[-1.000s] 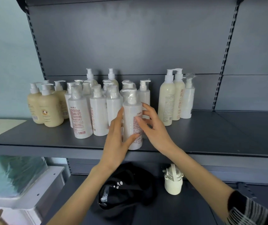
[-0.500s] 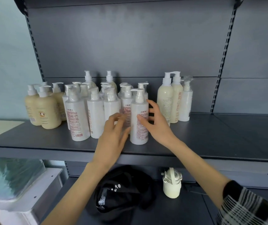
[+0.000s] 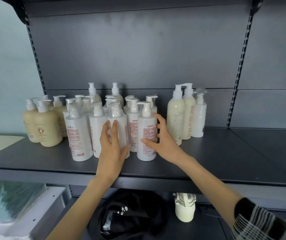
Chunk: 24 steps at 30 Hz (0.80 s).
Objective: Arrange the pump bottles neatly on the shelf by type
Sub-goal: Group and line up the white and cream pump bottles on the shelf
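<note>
Several white shrink-wrapped pump bottles (image 3: 79, 135) stand clustered in the middle of the dark grey shelf (image 3: 225, 158). My right hand (image 3: 163, 141) grips the front right one, a white pump bottle (image 3: 146, 129), with the thumb on its front and the fingers round its right side. My left hand (image 3: 111, 148) lies with straight fingers against the front of the neighbouring white bottle (image 3: 118, 118). Squat beige pump bottles (image 3: 47, 129) stand at the left. Two tall cream pump bottles (image 3: 175, 118) and one white wrapped bottle (image 3: 198, 118) stand at the right.
The shelf's right half is bare up to the upright rail (image 3: 237, 84). On the lower shelf lie a black cap (image 3: 131, 215) and a small cream container (image 3: 184, 210). A white box with plastic film (image 3: 17, 205) sits at the lower left.
My right hand has pushed the front white bottle back and to the right, into line with the others. My left hand has let go of it and now touches the bottle to its left.
</note>
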Motion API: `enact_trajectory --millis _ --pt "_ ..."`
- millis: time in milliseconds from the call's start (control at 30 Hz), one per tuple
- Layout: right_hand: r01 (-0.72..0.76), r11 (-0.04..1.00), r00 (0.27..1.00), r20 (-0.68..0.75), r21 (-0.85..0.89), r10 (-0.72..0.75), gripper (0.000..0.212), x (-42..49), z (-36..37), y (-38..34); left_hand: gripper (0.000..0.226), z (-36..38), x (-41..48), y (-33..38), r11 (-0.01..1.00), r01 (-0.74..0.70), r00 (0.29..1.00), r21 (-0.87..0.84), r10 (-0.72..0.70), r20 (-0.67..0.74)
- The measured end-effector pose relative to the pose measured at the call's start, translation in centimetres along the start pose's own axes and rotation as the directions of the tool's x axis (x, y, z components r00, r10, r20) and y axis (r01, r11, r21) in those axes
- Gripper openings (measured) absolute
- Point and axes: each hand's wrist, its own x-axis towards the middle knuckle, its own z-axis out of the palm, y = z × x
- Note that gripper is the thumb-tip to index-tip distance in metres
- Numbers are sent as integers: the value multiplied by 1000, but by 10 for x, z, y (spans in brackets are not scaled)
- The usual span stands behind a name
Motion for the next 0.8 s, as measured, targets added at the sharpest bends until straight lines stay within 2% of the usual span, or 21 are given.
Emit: enact_trajectory --millis 133,367,500,567,667,800 --pt "11 999 999 -37 -31 -12 82 5 -2 4 89 6 6 1 1000 25 999 -14 -25 -38" --pt "17 991 991 -128 -132 -34 90 13 -1 19 93 12 12 -2 995 9 996 98 -1 -86" --pt "24 993 996 -78 -115 -34 92 10 -7 23 96 10 6 -2 992 8 996 124 3 -85" --pt "29 988 997 -65 -150 -39 86 6 -15 23 96 9 5 -1 991 2 996 137 10 -85" --pt "51 980 973 -212 -193 -92 66 1 -29 20 94 9 4 2 989 -5 995 145 20 -97" --pt "107 989 874 -465 -99 -141 43 5 -50 27 93 9 3 4 991 0 995 136 13 -100"
